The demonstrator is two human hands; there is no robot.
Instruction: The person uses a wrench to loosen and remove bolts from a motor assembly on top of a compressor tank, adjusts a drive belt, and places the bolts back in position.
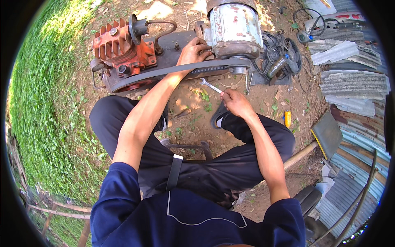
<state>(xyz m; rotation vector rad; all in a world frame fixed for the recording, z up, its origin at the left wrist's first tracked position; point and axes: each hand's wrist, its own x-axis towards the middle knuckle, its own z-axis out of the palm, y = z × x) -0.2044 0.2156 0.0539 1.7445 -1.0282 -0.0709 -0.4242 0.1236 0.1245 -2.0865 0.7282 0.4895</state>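
My left hand [195,52] reaches over the drive belt [164,72] to the base of a worn silver electric motor [235,29]. Its fingers are curled against the mount, and what they grip there is hidden. In my right hand [236,102] is a combination wrench [211,85], held by one end above the dirt, its open jaw pointing up and left. The belt runs from the motor pulley [240,66] to a large wheel under the orange-red finned compressor head [133,53]. Both machines sit on a dark metal tank [173,44].
Coiled black cables and a bottle [276,67] lie right of the motor. A yellow bottle-like object [287,119] is on the dirt near my right knee. Corrugated sheets [349,84] line the right side, with a flat-bladed tool [328,133] beside them. Grass [45,123] covers the left.
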